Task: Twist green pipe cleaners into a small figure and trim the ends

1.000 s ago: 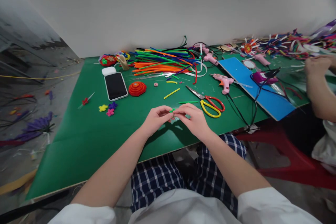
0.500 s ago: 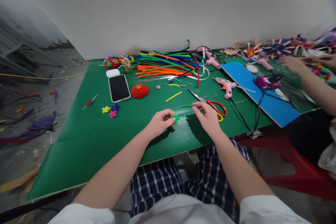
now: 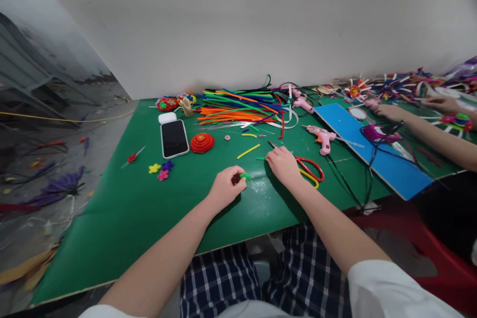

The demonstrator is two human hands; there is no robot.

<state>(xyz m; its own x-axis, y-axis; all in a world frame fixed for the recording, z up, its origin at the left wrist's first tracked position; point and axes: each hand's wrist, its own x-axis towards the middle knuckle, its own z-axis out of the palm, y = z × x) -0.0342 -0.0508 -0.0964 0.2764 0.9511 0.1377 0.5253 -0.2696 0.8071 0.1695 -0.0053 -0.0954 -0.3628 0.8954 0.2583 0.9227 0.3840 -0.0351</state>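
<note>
Between the thumb and fingers of my left hand is a small green pipe-cleaner flower, partly hidden by the fingertips. My right hand is closed, its fingertips at the right end of a short green pipe-cleaner piece on the table. Scissors with red and yellow handles lie under and beside that hand, which hides their middle. Beyond both hands lies a yellow pipe-cleaner strip. Yellow, purple and pink flowers are grouped to the left.
The green table carries a phone, a red-orange coiled dome and a pile of pipe cleaners. A pink glue gun lies by a blue board, its cord trailing forward. Another person's arms reach in at right.
My right hand has moved left over the green piece, covering more of it and of the scissors' blades. The left hand keeps the green flower, now turned more edge-on. The view has tilted up.
</note>
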